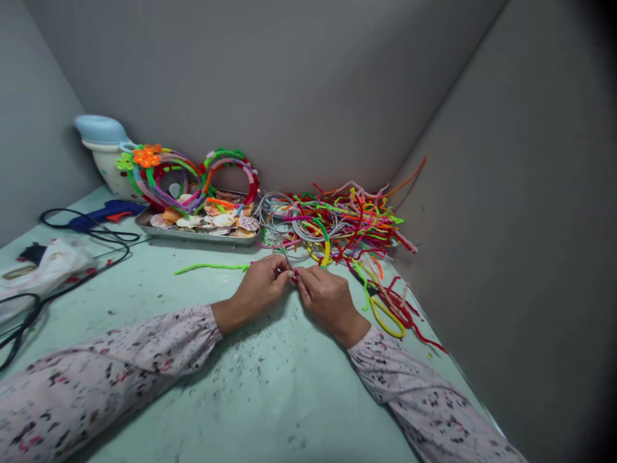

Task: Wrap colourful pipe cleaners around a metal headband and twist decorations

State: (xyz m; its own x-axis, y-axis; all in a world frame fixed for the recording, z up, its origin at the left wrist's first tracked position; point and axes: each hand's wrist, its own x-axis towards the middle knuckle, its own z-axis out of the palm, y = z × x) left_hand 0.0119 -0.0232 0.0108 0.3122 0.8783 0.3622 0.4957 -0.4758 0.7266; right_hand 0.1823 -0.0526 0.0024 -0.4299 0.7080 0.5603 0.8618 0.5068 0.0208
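My left hand (263,281) and my right hand (328,297) meet fingertip to fingertip above the table. Both are pinched on a hoop of grey wire, partly wrapped in green and yellow pipe cleaner (326,247), which rises behind my right hand. A bit of magenta pipe cleaner shows between the fingertips; the fingers hide most of it. From behind my left hand a bright green pipe cleaner (209,267) stretches left along the table. Just beyond the hands lie coils of bare grey wire (277,212) and a heap of mixed-colour pipe cleaners (364,215).
Behind on the left, a metal tray (202,238) holds shells and several wrapped hoops (231,157). Near it are a blue-lidded container (103,151), a blue tool (103,213), a black cable (62,292) and a plastic bag (58,263). Yellow-handled scissors (388,321) lie right.
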